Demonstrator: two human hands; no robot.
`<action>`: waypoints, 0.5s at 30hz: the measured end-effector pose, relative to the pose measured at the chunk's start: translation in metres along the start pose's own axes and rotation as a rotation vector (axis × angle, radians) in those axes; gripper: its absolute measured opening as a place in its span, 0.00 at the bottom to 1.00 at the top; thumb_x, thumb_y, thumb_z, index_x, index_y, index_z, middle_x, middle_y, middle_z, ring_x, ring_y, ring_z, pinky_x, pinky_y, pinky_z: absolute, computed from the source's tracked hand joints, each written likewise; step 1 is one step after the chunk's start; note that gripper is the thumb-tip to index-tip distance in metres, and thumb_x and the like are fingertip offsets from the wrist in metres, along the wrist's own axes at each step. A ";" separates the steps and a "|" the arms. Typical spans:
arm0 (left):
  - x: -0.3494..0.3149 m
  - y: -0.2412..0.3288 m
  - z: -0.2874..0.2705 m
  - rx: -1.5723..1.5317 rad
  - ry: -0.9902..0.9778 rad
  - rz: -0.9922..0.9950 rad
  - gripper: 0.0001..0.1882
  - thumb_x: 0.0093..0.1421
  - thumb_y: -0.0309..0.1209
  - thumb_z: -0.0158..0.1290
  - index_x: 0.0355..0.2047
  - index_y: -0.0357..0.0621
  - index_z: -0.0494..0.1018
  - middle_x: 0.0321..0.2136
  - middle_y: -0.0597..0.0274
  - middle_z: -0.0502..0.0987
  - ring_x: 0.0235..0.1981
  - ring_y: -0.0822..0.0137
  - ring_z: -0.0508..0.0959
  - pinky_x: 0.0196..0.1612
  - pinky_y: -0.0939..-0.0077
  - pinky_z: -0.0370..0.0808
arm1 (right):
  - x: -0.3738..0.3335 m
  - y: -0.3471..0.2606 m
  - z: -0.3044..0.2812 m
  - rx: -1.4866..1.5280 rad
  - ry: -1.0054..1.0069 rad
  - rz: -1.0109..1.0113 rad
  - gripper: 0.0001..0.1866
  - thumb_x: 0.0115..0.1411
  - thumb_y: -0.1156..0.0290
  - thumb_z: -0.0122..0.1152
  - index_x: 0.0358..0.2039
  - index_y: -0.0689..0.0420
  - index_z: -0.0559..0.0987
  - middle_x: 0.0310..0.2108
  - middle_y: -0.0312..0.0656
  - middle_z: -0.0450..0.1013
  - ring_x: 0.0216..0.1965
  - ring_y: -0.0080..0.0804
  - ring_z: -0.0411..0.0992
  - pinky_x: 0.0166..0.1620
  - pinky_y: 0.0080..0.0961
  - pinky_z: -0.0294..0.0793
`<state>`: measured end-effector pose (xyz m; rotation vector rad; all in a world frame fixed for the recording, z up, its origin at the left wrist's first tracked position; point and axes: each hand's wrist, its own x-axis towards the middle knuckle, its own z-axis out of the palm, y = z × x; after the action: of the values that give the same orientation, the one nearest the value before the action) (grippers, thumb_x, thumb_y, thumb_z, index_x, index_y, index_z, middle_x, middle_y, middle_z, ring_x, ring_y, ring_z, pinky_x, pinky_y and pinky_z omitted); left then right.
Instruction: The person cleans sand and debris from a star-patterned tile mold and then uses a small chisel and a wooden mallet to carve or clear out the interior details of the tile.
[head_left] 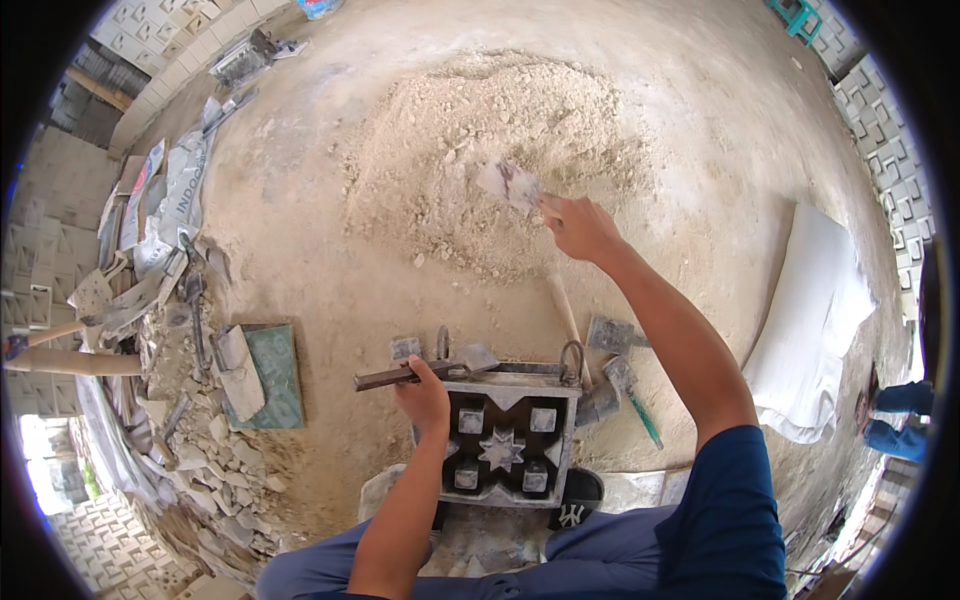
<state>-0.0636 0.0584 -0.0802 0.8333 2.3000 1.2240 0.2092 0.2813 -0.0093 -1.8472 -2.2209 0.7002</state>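
Observation:
A trowel with a pale, dusty blade (508, 184) is gripped by its handle in my right hand (583, 228). Its blade rests against the heap of sandy mix (420, 150) ahead of me. My left hand (424, 400) is closed around a dark flat bar (385, 379), at the upper left edge of a metal block mould (508, 440). Inside this mould are a star shape and several square studs. It stands upright between my feet, with a ring handle (571, 362) at its top right.
At left lie a green board (275, 375), rubble (215, 470) and torn sacks (175, 200). A wooden handle (566, 315), metal pieces (610, 333) and a green rod (645, 420) sit beyond the mould. A white sack (812, 325) lies right, near another person's legs (900, 420).

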 end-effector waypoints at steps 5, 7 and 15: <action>-0.007 0.010 0.010 0.012 -0.077 -0.023 0.21 0.68 0.42 0.47 0.35 0.30 0.74 0.31 0.45 0.78 0.34 0.48 0.78 0.42 0.56 0.73 | 0.051 0.009 0.027 0.076 -0.007 0.070 0.18 0.64 0.64 0.53 0.55 0.46 0.77 0.42 0.53 0.79 0.45 0.56 0.78 0.48 0.50 0.77; -0.004 0.007 0.011 0.028 -0.073 -0.013 0.22 0.69 0.42 0.46 0.36 0.30 0.74 0.32 0.45 0.78 0.35 0.47 0.78 0.42 0.56 0.73 | 0.051 0.019 0.039 0.130 0.000 0.035 0.19 0.64 0.64 0.53 0.55 0.46 0.77 0.43 0.53 0.79 0.45 0.56 0.77 0.49 0.50 0.77; 0.001 0.000 0.001 0.135 -0.032 0.052 0.18 0.69 0.40 0.44 0.36 0.35 0.72 0.31 0.42 0.77 0.36 0.40 0.78 0.41 0.52 0.72 | -0.015 0.027 0.009 -0.051 0.107 0.266 0.21 0.63 0.66 0.52 0.57 0.44 0.76 0.45 0.58 0.78 0.47 0.57 0.77 0.53 0.49 0.76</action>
<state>-0.0636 0.0598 -0.0805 0.9575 2.3693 1.0781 0.2322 0.2681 -0.0270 -2.1761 -1.9659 0.5745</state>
